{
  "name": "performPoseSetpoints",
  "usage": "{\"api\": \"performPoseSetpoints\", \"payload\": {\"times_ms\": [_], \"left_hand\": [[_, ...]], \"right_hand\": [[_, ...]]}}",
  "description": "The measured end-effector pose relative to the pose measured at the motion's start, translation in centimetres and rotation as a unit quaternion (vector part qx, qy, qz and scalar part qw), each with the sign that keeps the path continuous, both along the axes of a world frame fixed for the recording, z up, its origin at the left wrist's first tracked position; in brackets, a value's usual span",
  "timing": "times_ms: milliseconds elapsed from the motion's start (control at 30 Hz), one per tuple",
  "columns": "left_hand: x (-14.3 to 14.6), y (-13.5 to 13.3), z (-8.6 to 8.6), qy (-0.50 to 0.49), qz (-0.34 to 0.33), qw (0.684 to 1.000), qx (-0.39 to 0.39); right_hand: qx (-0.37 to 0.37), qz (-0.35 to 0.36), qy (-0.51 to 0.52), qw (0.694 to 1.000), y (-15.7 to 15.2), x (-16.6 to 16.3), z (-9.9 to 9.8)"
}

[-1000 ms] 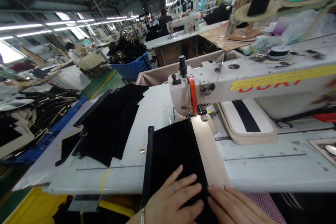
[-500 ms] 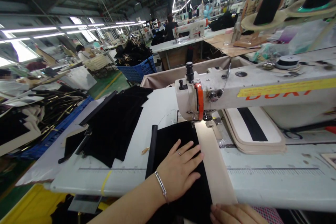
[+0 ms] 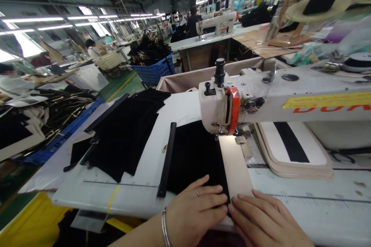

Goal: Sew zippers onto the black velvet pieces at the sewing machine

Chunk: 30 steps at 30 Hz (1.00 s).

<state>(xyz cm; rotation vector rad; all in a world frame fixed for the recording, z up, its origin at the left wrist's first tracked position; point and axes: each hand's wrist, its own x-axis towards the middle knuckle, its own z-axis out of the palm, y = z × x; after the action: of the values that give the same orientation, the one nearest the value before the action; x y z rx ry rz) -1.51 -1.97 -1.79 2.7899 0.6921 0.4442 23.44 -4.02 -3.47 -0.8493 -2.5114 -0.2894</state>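
A black fabric panel lies on the sewing table with a beige strip along its right edge. Their far ends are under the needle area of a white sewing machine, where a lamp lights the strip. A black zipper-like band with a small gold pull runs down the panel's left side. My left hand, fingers stretched out, rests flat on the panel's near part. Beside it, my right hand lies with extended fingers over the near end of the beige strip. Both sets of fingertips almost meet at the seam.
Several black pieces are piled on the left of the table. Beige-edged panels are stacked under the machine arm, near scissors. A blue crate stands behind, and a yellow container sits below left. Other people work farther off.
The panel and strip have advanced under the machine. My left hand has slid back toward the near edge; my right hand has come farther up, beside it. The view has shifted slightly.
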Motion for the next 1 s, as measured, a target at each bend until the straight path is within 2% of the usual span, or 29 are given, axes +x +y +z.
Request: {"api": "performPoseSetpoints", "payload": {"times_ms": [167,367,500,633,1000], "left_hand": [[0.2,1.5,-0.8,-0.028,0.022,0.999,0.007],[0.6,3.6,-1.5,-0.046,0.031,0.998,0.034],[0.8,5.1,-1.5,-0.038,0.043,0.997,0.059],[0.9,6.5,-1.5,-0.012,0.046,0.997,0.066],[1.2,11.2,-1.6,0.031,0.054,0.995,0.076]], "right_hand": [[-0.012,-0.001,0.024,1.000,1.0,0.0,0.2],[-0.078,-0.042,0.067,0.994,1.8,-0.3,0.1],[-0.122,-0.061,0.047,0.990,2.5,-0.6,-0.4],[-0.141,-0.093,0.074,0.983,3.6,-1.1,-0.2],[-0.156,-0.113,0.010,0.981,7.5,-1.7,0.0]]}}
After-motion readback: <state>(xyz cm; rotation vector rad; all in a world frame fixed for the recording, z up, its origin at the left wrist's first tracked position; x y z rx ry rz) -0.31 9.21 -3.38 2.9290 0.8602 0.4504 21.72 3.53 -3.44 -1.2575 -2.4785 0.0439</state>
